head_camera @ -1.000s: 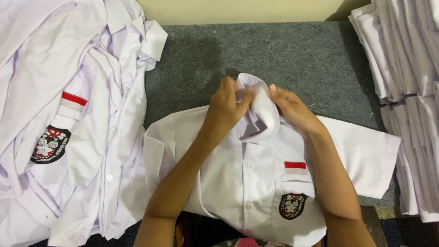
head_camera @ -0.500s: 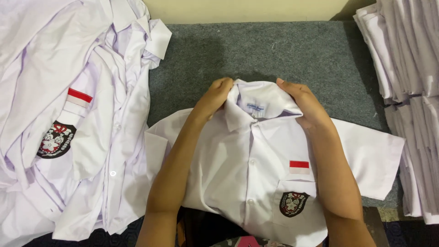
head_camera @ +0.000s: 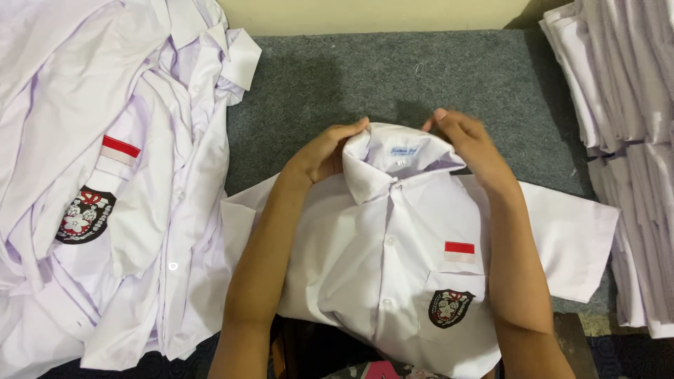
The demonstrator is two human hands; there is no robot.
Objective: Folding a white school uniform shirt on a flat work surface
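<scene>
A white short-sleeved uniform shirt (head_camera: 393,253) lies front up on a grey carpeted surface (head_camera: 393,70), buttoned, with a red-and-white patch and a dark round badge on its chest pocket. My left hand (head_camera: 324,151) grips the left side of its collar (head_camera: 400,158). My right hand (head_camera: 469,144) pinches the collar's right side and back edge. The collar stands folded down between both hands, its inner label showing.
A loose heap of similar white shirts (head_camera: 105,175) covers the left side. A stack of folded white shirts (head_camera: 625,119) rises along the right edge. A pale wall (head_camera: 372,14) runs behind the grey surface.
The collar, first bunched up between my hands, has been turned down and spread flat. My hands moved apart to its two sides.
</scene>
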